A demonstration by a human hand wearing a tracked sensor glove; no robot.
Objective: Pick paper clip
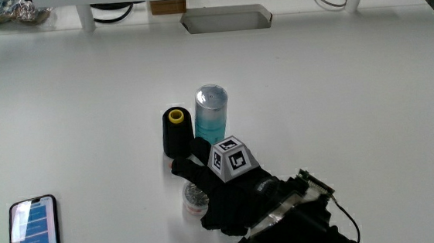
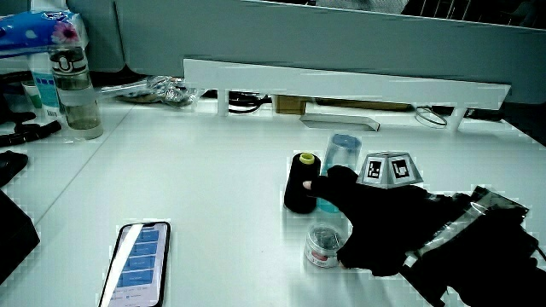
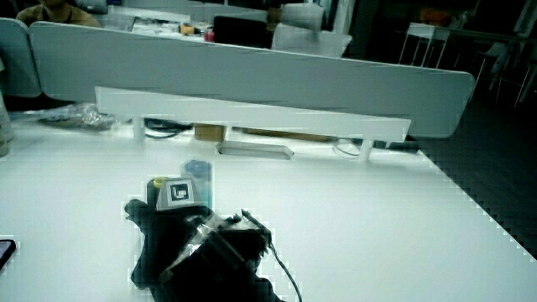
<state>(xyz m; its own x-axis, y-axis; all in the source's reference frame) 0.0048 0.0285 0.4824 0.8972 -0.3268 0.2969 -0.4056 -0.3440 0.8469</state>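
White tabletop (image 1: pixel 338 88): your hand (image 1: pixel 234 194) rests over a small clear jar (image 2: pixel 324 246) beside the black spool (image 1: pixel 177 132); I cannot tell whether the fingers grip it.

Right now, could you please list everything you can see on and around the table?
Thread spool: one, black with yellow core, upright beside the can.
Can: one, blue with silver top, upright, beside the spool.
Small clear container: one, transparent, nearer the person than the spool, under the hand.
Smartphone: one, black, screen lit, flat near the table's edge.
Water bottle: one, clear, upright near the partition.
Crumpled wrapper: one, shiny, by the partition.
Hand: one, black glove with patterned cube, over the small container.
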